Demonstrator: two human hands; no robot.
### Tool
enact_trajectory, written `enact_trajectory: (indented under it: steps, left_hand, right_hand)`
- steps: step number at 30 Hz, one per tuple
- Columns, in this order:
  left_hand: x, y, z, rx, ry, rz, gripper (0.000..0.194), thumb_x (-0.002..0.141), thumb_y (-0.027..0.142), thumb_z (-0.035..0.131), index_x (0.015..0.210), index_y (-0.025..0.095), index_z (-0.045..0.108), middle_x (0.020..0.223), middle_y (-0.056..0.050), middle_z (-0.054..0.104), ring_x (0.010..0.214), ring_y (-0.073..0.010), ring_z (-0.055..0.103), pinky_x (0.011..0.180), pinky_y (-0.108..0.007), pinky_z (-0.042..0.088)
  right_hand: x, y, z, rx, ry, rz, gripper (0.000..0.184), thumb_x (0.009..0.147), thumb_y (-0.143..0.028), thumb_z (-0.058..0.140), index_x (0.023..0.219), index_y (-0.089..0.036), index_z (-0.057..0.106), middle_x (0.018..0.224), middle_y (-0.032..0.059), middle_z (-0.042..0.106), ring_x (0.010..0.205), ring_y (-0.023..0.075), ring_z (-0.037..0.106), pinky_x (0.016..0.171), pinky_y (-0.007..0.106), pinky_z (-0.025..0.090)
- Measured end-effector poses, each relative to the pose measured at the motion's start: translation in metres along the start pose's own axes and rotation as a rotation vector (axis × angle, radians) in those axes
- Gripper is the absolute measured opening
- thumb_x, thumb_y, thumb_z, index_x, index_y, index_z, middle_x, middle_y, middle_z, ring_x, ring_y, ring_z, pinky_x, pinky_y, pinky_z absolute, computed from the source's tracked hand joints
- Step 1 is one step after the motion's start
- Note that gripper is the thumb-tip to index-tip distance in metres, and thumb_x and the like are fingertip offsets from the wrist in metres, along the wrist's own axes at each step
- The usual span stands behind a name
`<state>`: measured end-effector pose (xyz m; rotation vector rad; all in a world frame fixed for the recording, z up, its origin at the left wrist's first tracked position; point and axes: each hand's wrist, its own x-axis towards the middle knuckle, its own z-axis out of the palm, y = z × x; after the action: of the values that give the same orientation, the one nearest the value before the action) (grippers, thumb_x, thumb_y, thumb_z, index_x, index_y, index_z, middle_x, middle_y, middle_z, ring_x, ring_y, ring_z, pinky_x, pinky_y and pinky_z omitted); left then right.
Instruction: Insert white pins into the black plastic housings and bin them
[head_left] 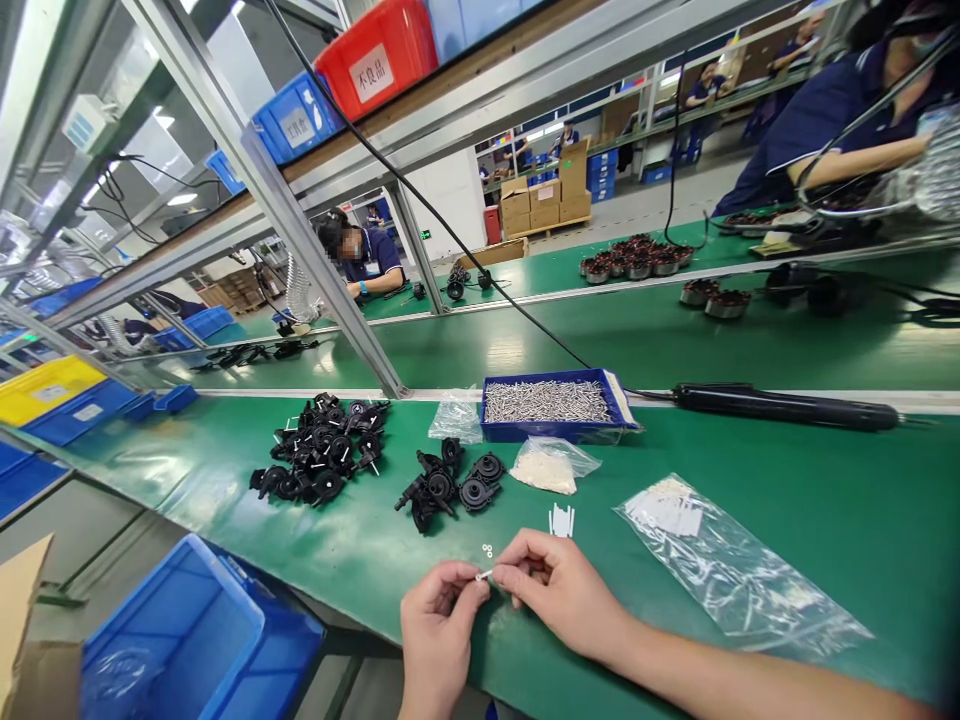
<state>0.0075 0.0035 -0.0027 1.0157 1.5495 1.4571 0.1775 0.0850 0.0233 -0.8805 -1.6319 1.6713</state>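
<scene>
Both my hands meet low in the middle of the head view over the green bench [225, 480]. My left hand [437, 625] and my right hand [556, 588] are both pinched on one tiny white part [484, 575] between their fingertips. Two small white rings [487, 550] lie on the mat just above them, and a few white plastic strips [561, 520] lie beyond my right hand. A small group of black plastic parts [448, 487] sits further back, with a larger heap of them [322, 450] to its left.
A blue tray of metal pins [551, 403], a bag of white bits [551, 465], a small clear bag [457, 418] and a long clear bag [739, 570] lie on the bench. A black electric screwdriver [784, 407] lies right. Blue bins [187, 640] stand below. Other people work behind.
</scene>
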Motion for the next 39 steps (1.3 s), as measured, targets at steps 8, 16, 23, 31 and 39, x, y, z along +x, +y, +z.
enact_trajectory:
  steps: [8,16,23,31,39]
  left_hand:
    - [0.0,-0.001,0.004,0.216,-0.01,0.108,0.019,0.09,0.04,0.072,0.087,0.021,0.075,0.085,-0.006,0.075,0.079,-0.0213,0.07,0.075,-0.029,0.057]
    - [-0.006,0.001,0.01,0.384,0.012,0.35,0.013,0.095,0.03,0.065,0.088,0.025,0.074,0.085,-0.006,0.075,0.08,-0.0228,0.07,0.076,-0.033,0.057]
    - [0.039,0.027,-0.035,0.556,0.113,0.56,0.03,0.099,0.028,0.057,0.126,0.027,0.07,0.131,-0.012,0.067,0.125,-0.0286,0.061,0.106,-0.046,0.051]
    - [0.125,0.015,-0.079,0.531,0.108,0.221,0.041,0.083,0.06,0.068,0.094,0.02,0.073,0.11,-0.012,0.067,0.106,-0.0305,0.064,0.083,-0.042,0.057]
    - [0.069,0.032,-0.058,-0.168,0.172,0.12,0.039,0.085,0.051,0.075,0.089,0.021,0.051,0.123,-0.009,0.065,0.109,-0.0298,0.072,0.076,-0.031,0.057]
  right_hand:
    - [-0.01,-0.004,-0.001,-0.365,0.057,-0.175,0.016,0.096,-0.032,0.066,0.086,-0.021,0.072,0.079,-0.0004,0.069,0.069,0.0152,0.061,0.062,0.027,0.043]
    - [-0.009,-0.004,-0.005,-0.476,-0.002,-0.223,0.012,0.097,-0.027,0.063,0.091,-0.023,0.073,0.082,-0.0014,0.068,0.075,0.0162,0.06,0.066,0.028,0.041]
    - [0.0,-0.005,-0.011,-0.284,0.032,-0.166,0.013,0.096,-0.031,0.064,0.093,-0.023,0.073,0.087,-0.0005,0.068,0.076,0.0161,0.059,0.064,0.027,0.042]
    - [0.0,-0.009,-0.011,-0.278,0.031,-0.18,0.014,0.095,-0.031,0.063,0.092,-0.022,0.073,0.089,0.0009,0.067,0.075,0.0165,0.058,0.064,0.028,0.04]
    - [0.0,-0.004,-0.01,-0.24,0.052,-0.156,0.021,0.098,-0.038,0.061,0.094,-0.02,0.069,0.082,0.0017,0.066,0.074,0.017,0.057,0.062,0.027,0.04]
